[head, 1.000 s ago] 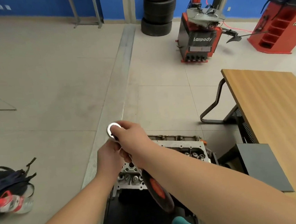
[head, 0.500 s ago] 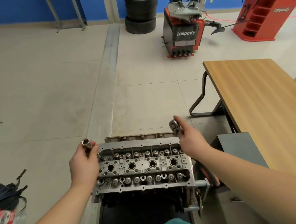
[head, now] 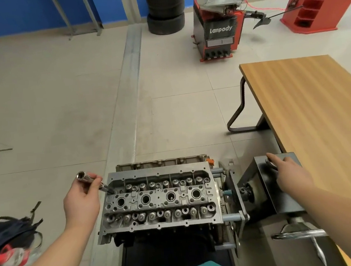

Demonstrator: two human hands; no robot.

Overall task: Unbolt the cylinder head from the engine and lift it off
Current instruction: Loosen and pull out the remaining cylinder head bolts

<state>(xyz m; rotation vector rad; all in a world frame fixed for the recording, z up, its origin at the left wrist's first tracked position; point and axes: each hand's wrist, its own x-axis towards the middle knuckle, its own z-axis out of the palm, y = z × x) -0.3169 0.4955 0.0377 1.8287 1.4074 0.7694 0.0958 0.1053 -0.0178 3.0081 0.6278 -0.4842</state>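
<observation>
The grey cylinder head (head: 159, 198) sits bolted on the engine, held on a stand in front of me, with valve springs and spark plug wells facing up. My left hand (head: 81, 203) grips a long chrome socket extension (head: 86, 177), tilted, its lower tip touching the head's far left corner. My right hand (head: 290, 173) lies on the stand's black box (head: 259, 189) to the right of the engine. Its fingers curl over a chrome piece, the ratchet (head: 271, 165); the rest of that tool is hidden under the hand.
A wooden table (head: 309, 107) stands close on the right. A dark backpack (head: 10, 234) lies on the floor to the left. The stand's metal crank handle (head: 298, 234) juts out near my right forearm. Stacked tyres (head: 165, 9) and red workshop machines (head: 218, 28) stand far back.
My hands have separated: the left kept the socket extension and lowered its tip onto the head's left corner. The right carried the ratchet from above the head over to the stand's black box.
</observation>
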